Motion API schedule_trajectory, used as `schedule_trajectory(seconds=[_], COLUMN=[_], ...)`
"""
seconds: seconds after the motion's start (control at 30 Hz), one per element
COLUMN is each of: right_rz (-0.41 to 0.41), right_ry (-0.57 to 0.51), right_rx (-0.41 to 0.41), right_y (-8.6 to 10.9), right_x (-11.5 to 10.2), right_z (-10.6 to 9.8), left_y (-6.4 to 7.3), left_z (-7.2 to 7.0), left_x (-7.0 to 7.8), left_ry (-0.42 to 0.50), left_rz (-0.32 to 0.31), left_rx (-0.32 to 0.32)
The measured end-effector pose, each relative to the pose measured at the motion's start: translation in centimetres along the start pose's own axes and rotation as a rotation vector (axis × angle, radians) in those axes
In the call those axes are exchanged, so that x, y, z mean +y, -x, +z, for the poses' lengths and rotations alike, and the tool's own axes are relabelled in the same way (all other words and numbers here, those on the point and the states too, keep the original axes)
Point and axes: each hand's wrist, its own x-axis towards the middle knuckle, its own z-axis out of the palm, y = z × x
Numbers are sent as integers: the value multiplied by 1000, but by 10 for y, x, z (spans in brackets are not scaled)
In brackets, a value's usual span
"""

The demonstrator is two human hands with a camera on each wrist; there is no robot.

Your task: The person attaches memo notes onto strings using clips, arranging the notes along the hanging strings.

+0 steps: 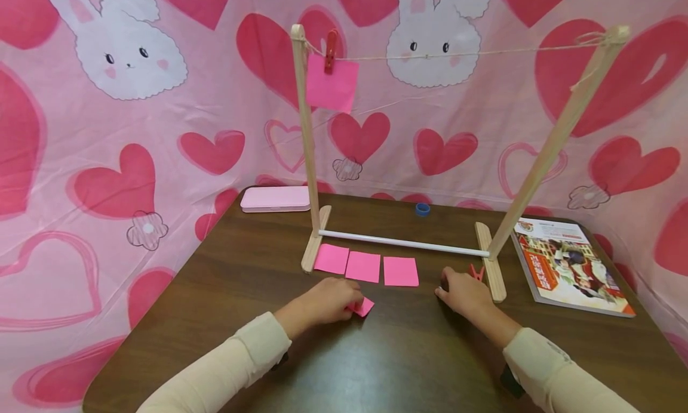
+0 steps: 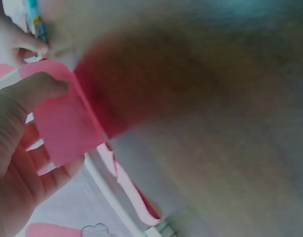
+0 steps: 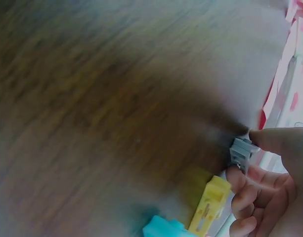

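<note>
Some pink paper (image 2: 72, 128) is pinched in the left grip (image 1: 332, 299), apparently a grey clip (image 3: 241, 152) in the right grip (image 1: 466, 292).

The left hand (image 1: 329, 299) holds 1 pink note (image 1: 366, 307) near 3 others (image 1: 363, 266).

Matt paper is seen in the notes (image 1: 363, 266), glossy wood in the table (image 1: 226, 293), creased cloth in the far backdrop (image 1: 215, 91).

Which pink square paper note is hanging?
The pink square note in the red clothespin on the beige string; three others lie flat on the brown table; the left hand holds another.
</note>
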Motion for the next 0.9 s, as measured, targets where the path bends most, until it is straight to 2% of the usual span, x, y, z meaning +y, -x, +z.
schedule_trajectory(seconds=[0.13, 0.27, 0.43, 0.5, 0.67, 0.8, 0.9], right_rz=[3, -64, -187, -227, -271, -311, -348], right_ry=[-21, -48, -82, -100, -174, -218, -251], right_rx=[-40, -66, -47, -25, 51, 123, 177], right_y=[4, 8, 12, 12, 13, 13, 13], right_x=[-6, -16, -28, -32, -42, -47, -51], right_z=[-9, -26, -53, -63, -89, -106, -116], left_y=[-3, -8, -18, -22, -31, -39, -42], left_z=[-10, -25, -45, -53, -74, -80, -85], left_x=[-3, -4, -3, -3, 0, -2, -1], left_ry=[51, 190, 525, 711, 1064, 1165, 1217], left_rz=[11, -46, -162, -194, -255, -271, -299], left_rx=[129, 266, 480, 545, 638, 713, 744])
